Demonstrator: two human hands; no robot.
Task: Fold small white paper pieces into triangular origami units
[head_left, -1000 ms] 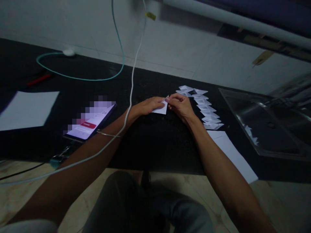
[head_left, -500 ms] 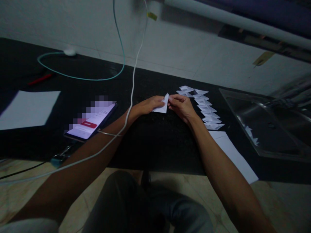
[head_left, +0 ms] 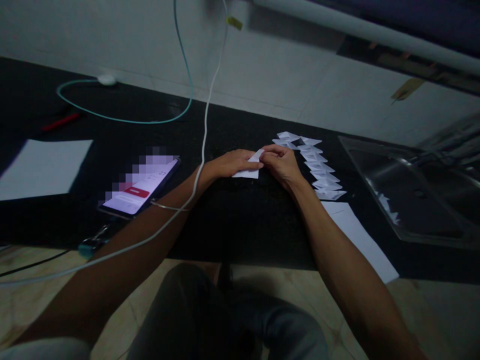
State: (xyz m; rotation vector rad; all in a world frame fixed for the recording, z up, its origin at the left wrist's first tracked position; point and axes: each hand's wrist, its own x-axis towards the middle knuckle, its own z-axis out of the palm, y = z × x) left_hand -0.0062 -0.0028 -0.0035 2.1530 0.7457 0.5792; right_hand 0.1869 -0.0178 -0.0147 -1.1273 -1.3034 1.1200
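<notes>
A small folded piece of white paper (head_left: 247, 174) is between my two hands, just above or on the dark counter. My left hand (head_left: 236, 162) is closed on it from the left, its thumb lying across the front. With thumb and fingertips my right hand (head_left: 278, 162) pinches the paper's upper right edge. To the right of my right hand, several folded white paper pieces (head_left: 317, 166) lie overlapped in a column, with a few more at its top left.
White sheets (head_left: 350, 232) lie by my right forearm, and a white sheet (head_left: 47, 167) at far left. A lit phone (head_left: 138, 192) rests beside my left forearm. A white cable (head_left: 205, 130) crosses over that arm. A metal sink (head_left: 412, 195) is at right.
My left thumb has moved right across the paper, toward my right fingertips. The paper's upper point now leans right, and its lower part sits slightly lower.
</notes>
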